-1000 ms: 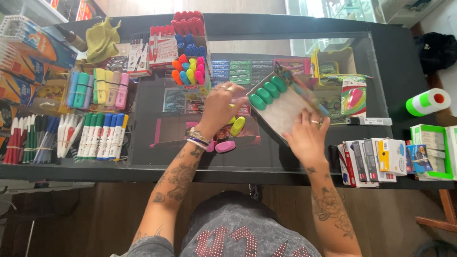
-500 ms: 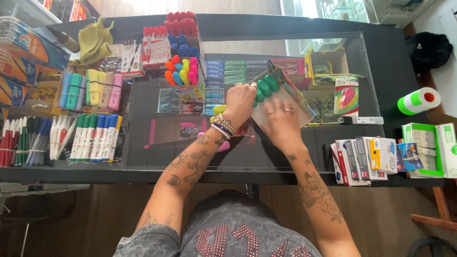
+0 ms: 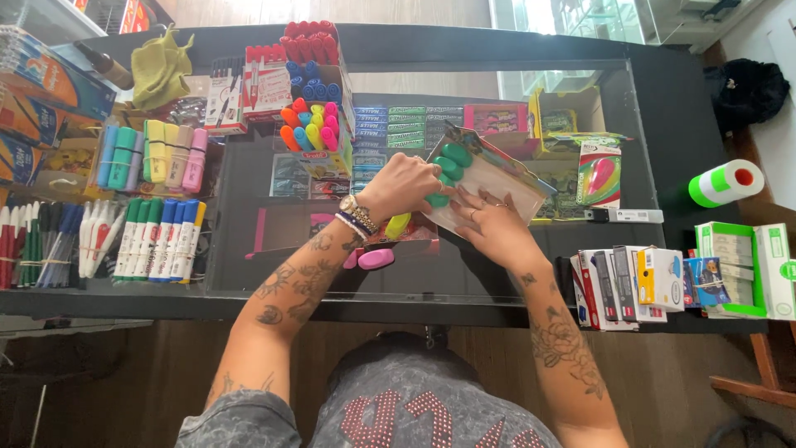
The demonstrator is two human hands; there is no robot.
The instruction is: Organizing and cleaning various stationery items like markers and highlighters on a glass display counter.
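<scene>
holding a clear pack of green highlighters [image 3: 485, 178] over the glass counter [image 3: 249, 274].
left hand [image 3: 402, 187] seems to pinch a green highlighter; right hand [image 3: 489, 224] grips the pack's near edge, mid-counter.

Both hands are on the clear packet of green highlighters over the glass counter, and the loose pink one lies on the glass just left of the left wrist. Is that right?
Not quite. Both hands, left hand and right hand, are on the clear packet of green highlighters, but the loose pink one lies on the glass counter just right of the left wrist, below the hands. The head view shows it.
</scene>
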